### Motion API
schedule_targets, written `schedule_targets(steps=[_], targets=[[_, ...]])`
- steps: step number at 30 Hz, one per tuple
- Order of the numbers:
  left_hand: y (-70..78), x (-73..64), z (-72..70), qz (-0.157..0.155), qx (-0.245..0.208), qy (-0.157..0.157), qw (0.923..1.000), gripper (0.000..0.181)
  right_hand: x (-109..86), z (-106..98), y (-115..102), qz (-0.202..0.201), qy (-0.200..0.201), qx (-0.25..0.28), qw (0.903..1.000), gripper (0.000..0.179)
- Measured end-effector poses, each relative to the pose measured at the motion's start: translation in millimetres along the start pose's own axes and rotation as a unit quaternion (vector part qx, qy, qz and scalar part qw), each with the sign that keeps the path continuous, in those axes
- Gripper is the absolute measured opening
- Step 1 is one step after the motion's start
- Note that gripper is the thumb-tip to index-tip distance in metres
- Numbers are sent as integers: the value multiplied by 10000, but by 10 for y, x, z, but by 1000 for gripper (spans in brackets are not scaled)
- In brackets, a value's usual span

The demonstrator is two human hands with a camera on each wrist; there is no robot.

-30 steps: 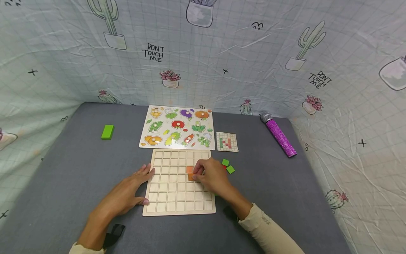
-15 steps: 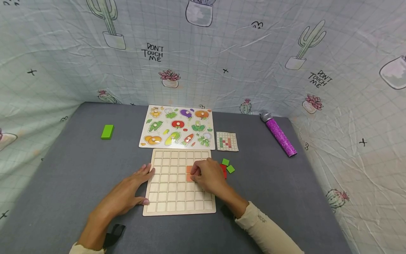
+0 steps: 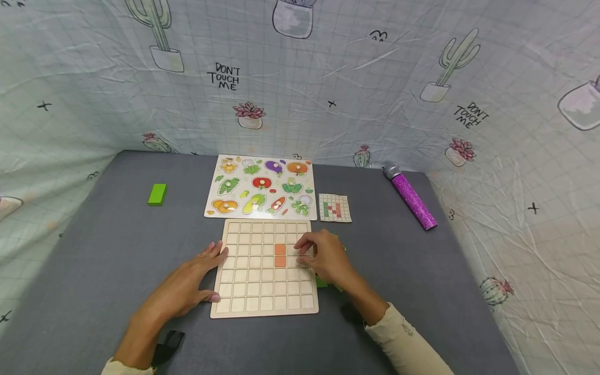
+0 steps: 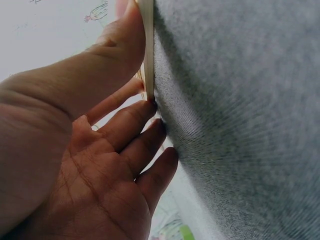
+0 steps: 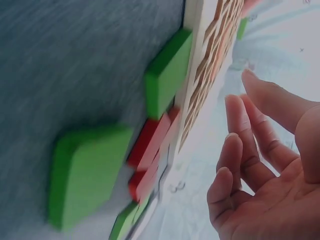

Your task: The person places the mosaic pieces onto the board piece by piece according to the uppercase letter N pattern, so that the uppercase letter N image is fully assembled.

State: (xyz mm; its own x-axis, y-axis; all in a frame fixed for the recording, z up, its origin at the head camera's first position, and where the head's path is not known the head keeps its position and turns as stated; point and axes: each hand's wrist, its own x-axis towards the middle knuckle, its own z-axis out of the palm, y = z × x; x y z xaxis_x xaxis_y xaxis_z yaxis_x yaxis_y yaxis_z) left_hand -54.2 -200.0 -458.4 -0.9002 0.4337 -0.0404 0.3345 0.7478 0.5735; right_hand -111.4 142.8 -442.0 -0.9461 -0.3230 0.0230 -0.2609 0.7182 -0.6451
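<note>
A wooden grid board (image 3: 253, 290) lies flat on the grey table. Two orange square tiles (image 3: 279, 255) sit in neighbouring cells right of its middle, one directly below the other. My left hand (image 3: 187, 284) rests along the board's left edge, thumb and fingertips at the rim. Over the right side of the board hovers my right hand (image 3: 330, 258), its fingers loosely bent. Nothing shows between thumb and fingers in the right wrist view. Beside the board's right edge lie green tiles (image 5: 167, 75) and red tiles (image 5: 150, 142), mostly hidden under that hand in the head view.
Behind the board lies a vegetable picture puzzle (image 3: 261, 186), with a small pattern card (image 3: 335, 208) to its right. A purple glittery microphone (image 3: 412, 199) is at the back right, and a green block (image 3: 157, 194) at the left. Printed cloth (image 3: 300, 88) surrounds the table.
My right hand has come off the lower orange tile and moved right, leaving both orange tiles in full view in their cells. The left hand stays put.
</note>
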Motion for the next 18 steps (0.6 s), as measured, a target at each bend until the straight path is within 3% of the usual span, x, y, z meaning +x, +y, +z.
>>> schedule_targets(steps=[8, 18], targets=[[4, -3, -14, 9, -16, 13, 10000, 100, -121, -151, 140, 254, 56, 300, 9992, 23], [2, -5, -14, 61, 65, 25, 10000, 99, -209, -188, 263, 442, 217, -45, 9988, 23]])
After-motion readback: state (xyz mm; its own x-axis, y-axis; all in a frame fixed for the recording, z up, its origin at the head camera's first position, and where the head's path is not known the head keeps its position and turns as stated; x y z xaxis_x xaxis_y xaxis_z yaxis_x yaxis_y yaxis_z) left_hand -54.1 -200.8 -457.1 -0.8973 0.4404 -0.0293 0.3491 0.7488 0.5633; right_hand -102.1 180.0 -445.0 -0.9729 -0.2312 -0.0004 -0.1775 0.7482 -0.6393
